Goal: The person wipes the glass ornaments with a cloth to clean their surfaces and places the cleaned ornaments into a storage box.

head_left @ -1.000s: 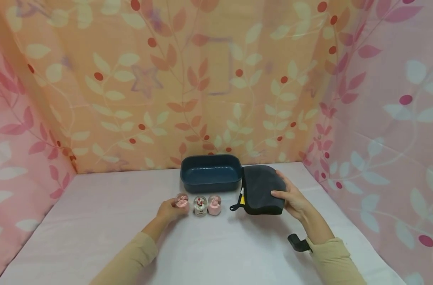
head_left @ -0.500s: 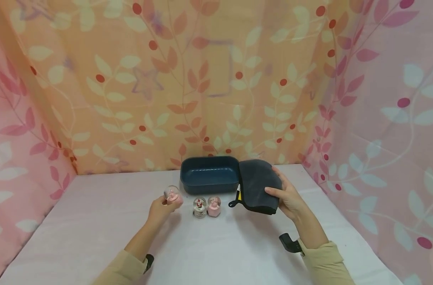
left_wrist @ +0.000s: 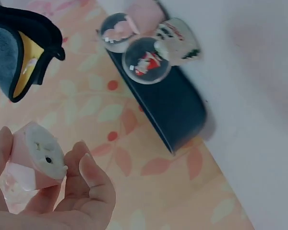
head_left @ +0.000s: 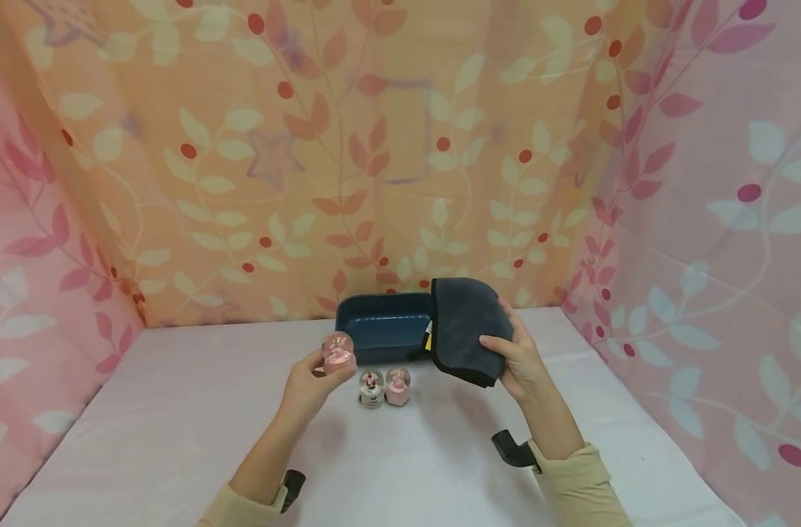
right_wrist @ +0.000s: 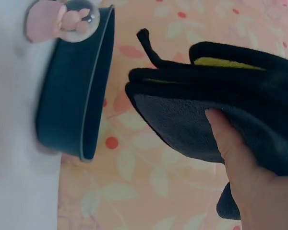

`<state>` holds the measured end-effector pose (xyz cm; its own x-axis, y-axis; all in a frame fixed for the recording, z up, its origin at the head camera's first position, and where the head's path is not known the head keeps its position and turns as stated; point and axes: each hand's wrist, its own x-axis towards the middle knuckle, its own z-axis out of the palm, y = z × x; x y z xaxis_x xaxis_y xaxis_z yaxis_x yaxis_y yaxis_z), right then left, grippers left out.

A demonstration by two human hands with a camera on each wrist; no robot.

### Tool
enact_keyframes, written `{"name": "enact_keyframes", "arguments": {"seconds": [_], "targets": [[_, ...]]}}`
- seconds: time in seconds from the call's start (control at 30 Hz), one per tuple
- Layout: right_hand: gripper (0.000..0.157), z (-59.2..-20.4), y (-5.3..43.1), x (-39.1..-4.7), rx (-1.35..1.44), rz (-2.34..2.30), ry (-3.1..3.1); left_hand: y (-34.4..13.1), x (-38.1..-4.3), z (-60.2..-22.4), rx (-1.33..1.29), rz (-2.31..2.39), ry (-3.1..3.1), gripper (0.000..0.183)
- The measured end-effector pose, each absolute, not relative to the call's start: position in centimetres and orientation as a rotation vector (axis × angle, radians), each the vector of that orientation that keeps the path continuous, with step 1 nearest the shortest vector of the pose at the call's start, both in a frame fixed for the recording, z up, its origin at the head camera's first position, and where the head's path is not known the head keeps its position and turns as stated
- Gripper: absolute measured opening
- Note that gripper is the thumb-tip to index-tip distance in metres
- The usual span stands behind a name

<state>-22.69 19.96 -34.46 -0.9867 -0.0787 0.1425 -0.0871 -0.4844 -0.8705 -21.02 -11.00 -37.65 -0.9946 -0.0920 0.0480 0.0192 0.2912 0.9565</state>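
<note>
My left hand (head_left: 308, 388) holds a pink snow globe (head_left: 339, 354) above the table, fingers and thumb round its base. In the left wrist view the underside of this snow globe (left_wrist: 44, 148) shows, pale with a small dark spot. My right hand (head_left: 519, 362) grips a folded grey cloth (head_left: 469, 329) with black edging, thumb on its near face. Yellow lining and a black hanging loop (right_wrist: 148, 48) show in the right wrist view. A Santa snow globe (head_left: 371, 388) and another pink snow globe (head_left: 397, 386) stand side by side on the table.
A dark blue rectangular bin (head_left: 380, 329) stands behind the snow globes, its right end hidden by the cloth. The white table (head_left: 176, 424) is enclosed by a leaf-patterned curtain (head_left: 347, 146) at the back and both sides.
My left hand has lifted the pink snow globe off the table from beside the other two, and turned it upright. My right hand has brought the cloth left and up, over the bin's right end.
</note>
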Motion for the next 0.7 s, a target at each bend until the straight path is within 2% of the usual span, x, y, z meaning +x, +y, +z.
{"name": "enact_keyframes", "arguments": {"seconds": [0.23,0.43,0.7], "targets": [[0.077,-33.7,18.4,-22.5,0.147,2.671,-1.357,-9.0,-20.9,-36.8,0.058,-1.906,-2.461,0.050],[0.068,-33.7,16.0,-22.5,0.190,2.655,-1.201,-7.9,-20.6,-36.0,0.009,-1.941,-2.443,0.051],[0.071,-34.5,13.2,-22.6,0.277,2.509,-1.349,-6.8,-19.7,-34.9,-0.140,-1.950,-2.389,0.043]]}}
